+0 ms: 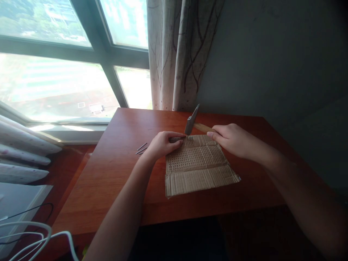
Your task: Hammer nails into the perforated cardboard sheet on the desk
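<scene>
My right hand (227,137) is closed around the wooden handle of a hammer (202,127). The metal hammer head (189,125) is low over the far edge of a piece of corrugated cardboard (201,180) pierced with rows of small holes. Just under the head, a thin nail (187,137) stands at the fingertips of my left hand (166,144), which appears to steady it; the exact grip is partly hidden. Beside this nail, a short row of dark nails or pins (190,138) shows in the cardboard. Several loose nails (141,146) lie left of my left hand.
The cardboard lies on a reddish-brown wooden table (114,181). Beyond its far edge hang a patterned curtain (168,54) and a window (54,83), with a dark wall (258,65) at the right. White cables (49,232) loop at the lower left, near a pale surface (19,203).
</scene>
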The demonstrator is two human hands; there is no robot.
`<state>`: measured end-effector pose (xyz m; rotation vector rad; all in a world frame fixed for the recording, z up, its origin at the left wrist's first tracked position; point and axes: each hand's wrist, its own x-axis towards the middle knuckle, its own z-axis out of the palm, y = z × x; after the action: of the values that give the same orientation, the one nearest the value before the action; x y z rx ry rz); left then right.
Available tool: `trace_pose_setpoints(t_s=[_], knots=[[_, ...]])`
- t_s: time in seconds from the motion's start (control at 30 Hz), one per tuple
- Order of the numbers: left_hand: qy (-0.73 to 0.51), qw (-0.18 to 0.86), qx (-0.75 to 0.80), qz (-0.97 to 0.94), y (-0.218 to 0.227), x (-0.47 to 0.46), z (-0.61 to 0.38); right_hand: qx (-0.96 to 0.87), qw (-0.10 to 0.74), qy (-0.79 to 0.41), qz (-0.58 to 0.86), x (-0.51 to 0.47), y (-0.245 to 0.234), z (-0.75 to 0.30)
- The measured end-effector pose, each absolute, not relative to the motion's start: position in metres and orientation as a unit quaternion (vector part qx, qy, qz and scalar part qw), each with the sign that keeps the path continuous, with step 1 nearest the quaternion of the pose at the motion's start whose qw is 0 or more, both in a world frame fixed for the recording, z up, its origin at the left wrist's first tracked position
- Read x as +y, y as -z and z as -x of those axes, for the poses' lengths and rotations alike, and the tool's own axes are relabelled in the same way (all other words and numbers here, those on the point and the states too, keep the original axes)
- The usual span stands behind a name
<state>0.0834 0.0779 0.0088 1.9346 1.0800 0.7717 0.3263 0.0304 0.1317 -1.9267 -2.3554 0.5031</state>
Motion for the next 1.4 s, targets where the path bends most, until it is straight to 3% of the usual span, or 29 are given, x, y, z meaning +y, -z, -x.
trace_pose_setpoints(t_s=[0.53,0.67,0.83,0.93,1.1,1.4], knots=[[-0.31,0.399,0.426,-0.751,-0.008,0.077,-0.084,-0.771,0.031,-0.14,0.62,0.033,-0.125,-0.328],[-0.31,0.398,0.425,-0.751,-0.011,0.077,-0.084,-0.763,0.142,-0.134,0.617,0.028,-0.128,-0.335],[-0.305,0.4,0.429,-0.75,-0.01,0.077,-0.084,-0.658,0.459,-0.195,0.564,0.03,-0.105,-0.349],[-0.3,0.4,0.432,-0.75,-0.011,0.076,-0.084,-0.591,0.571,-0.264,0.505,0.037,-0.085,-0.355],[-0.294,0.403,0.43,-0.753,-0.013,0.076,-0.084,-0.541,0.651,-0.269,0.46,0.048,-0.058,-0.367],[-0.301,0.417,0.422,-0.747,-0.015,0.076,-0.085,-0.495,0.681,-0.291,0.454,0.054,-0.04,-0.381]])
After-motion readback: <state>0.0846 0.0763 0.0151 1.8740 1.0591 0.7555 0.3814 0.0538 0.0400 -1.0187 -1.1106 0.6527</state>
